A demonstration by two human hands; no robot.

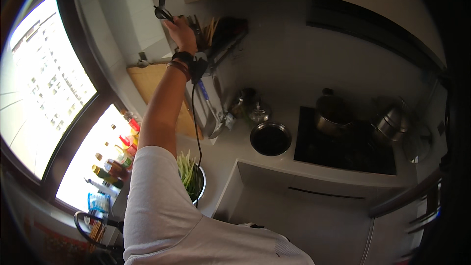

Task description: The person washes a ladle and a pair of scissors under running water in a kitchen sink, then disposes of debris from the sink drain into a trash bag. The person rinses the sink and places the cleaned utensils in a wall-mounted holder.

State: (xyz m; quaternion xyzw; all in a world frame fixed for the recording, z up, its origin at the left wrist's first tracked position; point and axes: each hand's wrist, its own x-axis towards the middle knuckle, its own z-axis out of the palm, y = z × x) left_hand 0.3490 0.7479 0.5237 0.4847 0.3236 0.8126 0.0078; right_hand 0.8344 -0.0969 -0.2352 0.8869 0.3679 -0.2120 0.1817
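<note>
My left hand point(181, 35) is raised toward the wall at the upper left, its fingers closed on a black tool point(162, 10). Two loop-like ends stick out past the fingers, so it looks like a pair of scissors. Just right of the hand is a dark wall rack point(230, 31) with wooden chopsticks point(211, 31) standing in it. A black device point(199, 68) is strapped at the wrist, and a cable runs down from it. Below the forearm, long green stalks point(186, 171) lie in a round bowl point(203, 186), partly hidden by my sleeve. My right hand is out of view.
A wooden cutting board point(152, 81) and a blue-handled utensil point(203, 90) lean by the wall. A dark round pan point(271, 138) sits left of the black cooktop point(346, 158), which bears a pot point(333, 116) and a steel vessel point(393, 124). Bottles point(117, 168) line the window.
</note>
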